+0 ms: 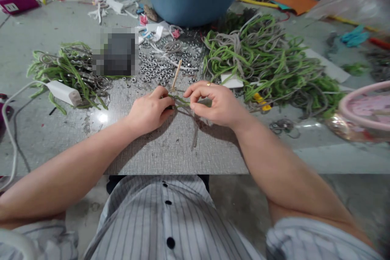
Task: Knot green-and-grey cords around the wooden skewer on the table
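Near the middle of the table, my left hand [152,109] is closed, thumb and fingers pinching a green and grey cord [182,100]. The cord runs across to my right hand [217,102], whose thumb and forefinger are curled together on its other part. A grey tail of cord [194,136] hangs down between the hands onto the table. A thin wooden stick [176,74] rises just beyond my left fingertips; its lower end is partly hidden. Many small metal rings [155,67] lie loose behind the hands.
A heap of green and grey cords [274,57] lies at right, a smaller cord bundle [65,65] at left beside a white plastic block with a cable [63,92]. Behind stands a blue basin [195,2]. A pink-rimmed item [347,105] sits far right; the table's front edge [183,174] is near me.
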The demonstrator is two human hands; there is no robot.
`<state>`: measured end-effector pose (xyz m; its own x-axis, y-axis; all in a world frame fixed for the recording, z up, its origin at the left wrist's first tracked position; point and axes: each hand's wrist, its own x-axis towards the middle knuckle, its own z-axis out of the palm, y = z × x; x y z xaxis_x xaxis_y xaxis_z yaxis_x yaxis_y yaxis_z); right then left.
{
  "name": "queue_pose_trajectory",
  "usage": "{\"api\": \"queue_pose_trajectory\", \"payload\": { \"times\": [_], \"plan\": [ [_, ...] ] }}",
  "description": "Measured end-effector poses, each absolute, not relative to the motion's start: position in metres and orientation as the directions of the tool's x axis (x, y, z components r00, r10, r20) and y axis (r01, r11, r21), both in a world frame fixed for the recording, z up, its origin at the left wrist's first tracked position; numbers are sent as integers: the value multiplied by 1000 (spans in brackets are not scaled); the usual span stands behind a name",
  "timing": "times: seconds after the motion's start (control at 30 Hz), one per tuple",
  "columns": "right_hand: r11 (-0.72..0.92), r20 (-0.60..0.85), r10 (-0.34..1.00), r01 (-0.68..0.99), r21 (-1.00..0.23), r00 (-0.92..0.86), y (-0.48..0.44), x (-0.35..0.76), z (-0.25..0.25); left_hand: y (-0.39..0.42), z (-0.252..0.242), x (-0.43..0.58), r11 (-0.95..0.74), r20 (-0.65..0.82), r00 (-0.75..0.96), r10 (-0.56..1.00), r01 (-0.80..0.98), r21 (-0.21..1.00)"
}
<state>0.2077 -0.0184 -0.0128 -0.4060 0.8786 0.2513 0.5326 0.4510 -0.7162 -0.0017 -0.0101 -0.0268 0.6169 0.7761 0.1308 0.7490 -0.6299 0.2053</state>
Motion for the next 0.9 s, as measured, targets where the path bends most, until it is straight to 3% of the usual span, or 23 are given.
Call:
{"api": "queue_pose_trajectory", "payload": {
  "times": [0.13,0.27,0.7,0.9],
  "plan": [
    [171,67,912,226,-959,-404,-17,215,-8,-10,-26,-2,-611,97,606,790,764,206],
    [18,-30,934,130,-991,-357,-14,219,-4,-9,-27,-2,-623,104,616,781,756,202],
    [28,-211,900,534,-845,-381,-7,228,0,-10,-27,-2,-626,111,616,780,761,172],
    [77,-257,845,582,-809,-469,-2,233,-9,-9,-28,-2,-640,131,626,769,749,171]
  ]
}}
